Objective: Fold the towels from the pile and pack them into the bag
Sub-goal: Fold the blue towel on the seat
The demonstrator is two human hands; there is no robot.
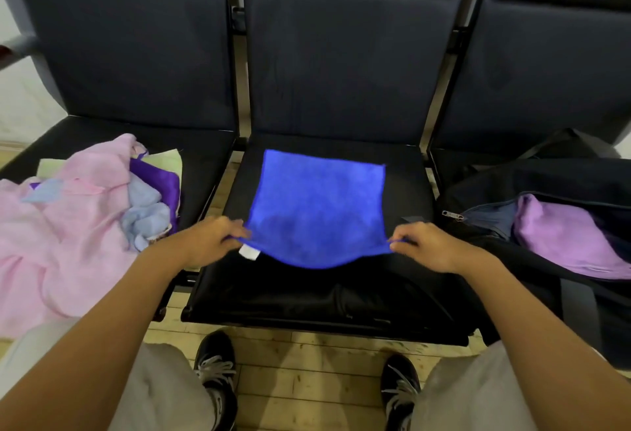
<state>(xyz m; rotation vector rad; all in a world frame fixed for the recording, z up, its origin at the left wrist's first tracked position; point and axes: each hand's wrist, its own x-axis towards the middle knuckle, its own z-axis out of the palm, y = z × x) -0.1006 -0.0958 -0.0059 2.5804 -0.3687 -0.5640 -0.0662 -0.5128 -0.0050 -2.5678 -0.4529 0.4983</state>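
Note:
A blue towel (319, 205) lies spread on the middle seat (307, 294). My left hand (205, 243) pinches its near left corner, beside a white label. My right hand (426, 246) pinches its near right corner. The near edge sags between the two hands, lifted off the seat. A pile of towels (78, 212), pink, light blue, purple and pale green, lies on the left seat. A dark bag (546, 185) stands open on the right seat with a folded lilac towel (563, 232) inside it.
Three dark padded seats with high backrests (341, 55) form a row. Metal frames run between them. A wooden floor (307, 379) lies below, with my two black shoes and grey-clad knees near the seat's front edge.

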